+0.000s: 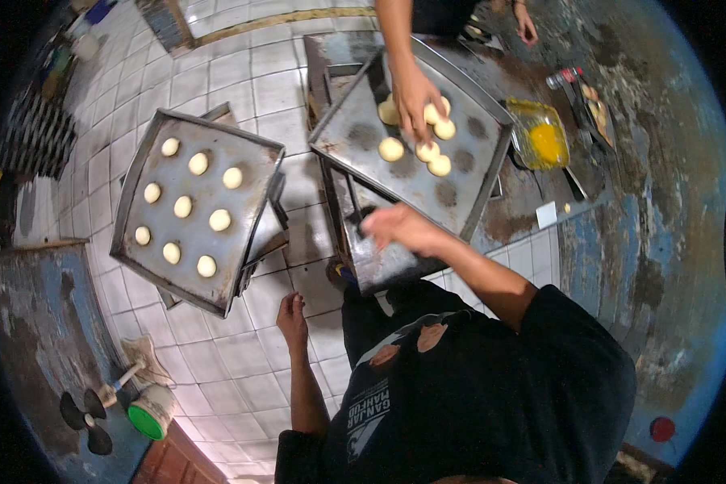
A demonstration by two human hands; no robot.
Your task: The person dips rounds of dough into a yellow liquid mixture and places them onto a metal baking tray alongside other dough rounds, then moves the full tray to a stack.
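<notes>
My right hand (403,227), slightly smeared by motion, reaches out with fingers apart and holds nothing; it is over the near edge of a metal baking tray (355,173). On that tray lie several dough balls (391,149), some bunched together. A co-worker's hand (415,101) comes down from the top onto the bunch and touches the balls there. My left hand (293,316) hangs low over the tiled floor, its fingers curled in with nothing visible in them. To its upper left, another baking tray (242,137) carries dough balls (183,206) spaced in rows.
A clear container of yellow liquid (544,145) stands on the worktable right of the near tray. More trays (387,254) are stacked below. A green-and-white bucket (151,413) and a fan (89,422) are at lower left. A second co-worker hand (526,26) shows at the top.
</notes>
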